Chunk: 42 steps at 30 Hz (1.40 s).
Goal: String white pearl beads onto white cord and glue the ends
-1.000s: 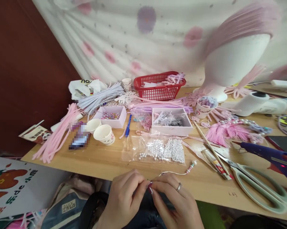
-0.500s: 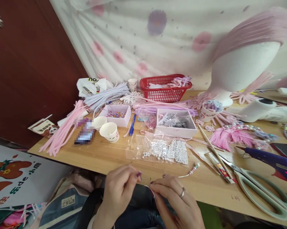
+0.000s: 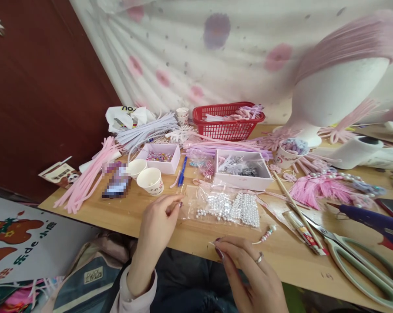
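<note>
My right hand [image 3: 248,269] is closed near the table's front edge, thumb and forefinger pinching the white end of a thin string [image 3: 211,244]. Beyond its knuckles the string comes out strung with several white, pink and green beads [image 3: 268,234] lying on the wood. My left hand [image 3: 160,219] is over the table, fingertips drawn together at the left end of a clear plastic bag [image 3: 191,204]. Whatever those fingertips hold, if anything, is too small to make out. White pearl beads [image 3: 245,208] fill the bag's right part. Two paper cups [image 3: 150,182] stand behind my left hand.
Scissors [image 3: 362,265], a glue stick packet [image 3: 305,234] and a glue gun [image 3: 372,219] lie at the right. Boxes of beads [image 3: 160,158] and findings [image 3: 242,174], a red basket [image 3: 227,126] and a foam head [image 3: 333,91] stand farther back. Pink pipe cleaners [image 3: 88,174] hang over the left edge.
My left hand has moved forward and up, away from my right hand, to the bag's left end. My right hand keeps its pinch and has shifted slightly right; the string end now shows.
</note>
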### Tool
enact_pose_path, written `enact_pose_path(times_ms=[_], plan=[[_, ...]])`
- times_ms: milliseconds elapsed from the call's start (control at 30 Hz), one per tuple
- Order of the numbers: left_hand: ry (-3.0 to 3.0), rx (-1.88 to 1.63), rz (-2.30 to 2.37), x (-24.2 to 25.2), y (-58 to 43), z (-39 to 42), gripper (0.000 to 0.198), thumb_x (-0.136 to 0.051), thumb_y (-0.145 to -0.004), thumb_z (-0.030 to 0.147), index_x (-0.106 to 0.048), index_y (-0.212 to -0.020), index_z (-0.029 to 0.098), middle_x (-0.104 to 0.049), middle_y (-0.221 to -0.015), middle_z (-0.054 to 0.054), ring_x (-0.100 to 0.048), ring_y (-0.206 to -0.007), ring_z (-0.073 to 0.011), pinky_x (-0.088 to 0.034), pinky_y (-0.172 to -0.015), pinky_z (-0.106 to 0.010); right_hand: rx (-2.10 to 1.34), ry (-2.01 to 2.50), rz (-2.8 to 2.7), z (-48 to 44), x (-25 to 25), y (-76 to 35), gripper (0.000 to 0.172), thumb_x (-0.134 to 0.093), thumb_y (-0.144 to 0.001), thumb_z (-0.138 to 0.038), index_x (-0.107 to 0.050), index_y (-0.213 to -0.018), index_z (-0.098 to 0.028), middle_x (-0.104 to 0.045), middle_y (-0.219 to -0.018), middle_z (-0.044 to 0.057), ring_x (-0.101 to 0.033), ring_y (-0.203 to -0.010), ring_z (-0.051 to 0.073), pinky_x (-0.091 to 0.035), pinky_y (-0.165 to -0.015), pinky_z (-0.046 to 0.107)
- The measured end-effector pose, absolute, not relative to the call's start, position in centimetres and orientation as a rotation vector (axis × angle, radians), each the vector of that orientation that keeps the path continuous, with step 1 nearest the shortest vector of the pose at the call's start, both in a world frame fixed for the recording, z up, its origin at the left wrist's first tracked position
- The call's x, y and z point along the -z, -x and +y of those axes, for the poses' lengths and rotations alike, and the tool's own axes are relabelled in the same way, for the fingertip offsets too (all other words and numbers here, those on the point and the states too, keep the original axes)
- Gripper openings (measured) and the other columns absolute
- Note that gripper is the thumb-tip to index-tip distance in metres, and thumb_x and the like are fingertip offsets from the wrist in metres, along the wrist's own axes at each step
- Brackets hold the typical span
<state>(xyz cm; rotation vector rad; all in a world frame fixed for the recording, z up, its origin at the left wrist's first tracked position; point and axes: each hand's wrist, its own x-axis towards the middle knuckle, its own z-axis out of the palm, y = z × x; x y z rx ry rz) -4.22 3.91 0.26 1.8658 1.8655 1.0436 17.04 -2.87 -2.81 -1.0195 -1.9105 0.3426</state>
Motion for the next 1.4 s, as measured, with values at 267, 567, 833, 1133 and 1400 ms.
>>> enact_pose_path(times_ms=[267, 567, 833, 1133, 1400], plan=[[-1.847, -0.834, 1.850, 0.1, 3.3, 5.2, 0.018, -0.065, -0.085, 0.009, -0.080, -0.089, 0.018, -0.078, -0.096, -0.007, -0.071, -0.085, -0.0236, -0.053, -0.080, -0.035, -0.481, 1.256, -1.937, -1.6, 3.5, -16.9, 0.018, -0.039, -0.106, -0.021, -0.056, -0.106, -0.026, -0.074, -0.121, 0.009, -0.077, -0.091, 0.021, -0.063, -0.072, 0.030], [-1.934, -0.589, 1.435, -0.4, 3.2, 6.8, 0.029, -0.058, -0.091, 0.011, -0.082, -0.101, 0.023, -0.081, -0.089, -0.004, -0.072, -0.082, -0.0211, -0.050, -0.077, -0.028, -0.455, 1.170, -2.132, -0.1, 4.5, -17.8, 0.020, -0.042, -0.099, -0.009, -0.054, -0.100, -0.024, -0.073, -0.125, 0.011, -0.071, -0.114, 0.025, -0.063, -0.084, 0.036], [-2.092, -0.290, 1.255, -1.6, 4.0, 8.2, 0.038, -0.055, -0.086, 0.006, -0.082, -0.106, 0.026, -0.082, -0.097, -0.002, -0.072, -0.083, -0.0200, -0.046, -0.075, -0.027, -0.465, 1.183, -2.146, -0.1, 4.3, -18.0, 0.024, -0.043, -0.098, -0.007, -0.056, -0.106, -0.025, -0.073, -0.125, 0.008, -0.073, -0.109, 0.024, -0.064, -0.082, 0.037], [-2.153, -0.409, 1.427, -1.3, 3.4, 8.3, 0.016, -0.063, -0.088, 0.012, -0.077, -0.084, 0.020, -0.077, -0.081, -0.003, -0.068, -0.077, -0.0205, -0.045, -0.071, -0.029, -0.496, 1.203, -2.086, 0.0, 4.3, -17.6, 0.021, -0.039, -0.103, -0.015, -0.057, -0.106, -0.025, -0.073, -0.125, 0.008, -0.072, -0.111, 0.025, -0.062, -0.085, 0.038], [-2.040, -0.878, 1.680, -0.9, 3.3, 6.8, 0.021, -0.054, -0.090, 0.009, -0.071, -0.093, 0.020, -0.076, -0.093, -0.005, -0.068, -0.083, -0.0203, -0.051, -0.078, -0.032, -0.432, 1.218, -1.885, -0.3, 3.4, -17.3, 0.017, -0.045, -0.105, -0.026, -0.062, -0.108, -0.025, -0.075, -0.093, 0.005, -0.073, -0.082, 0.022, -0.059, -0.071, 0.033]])
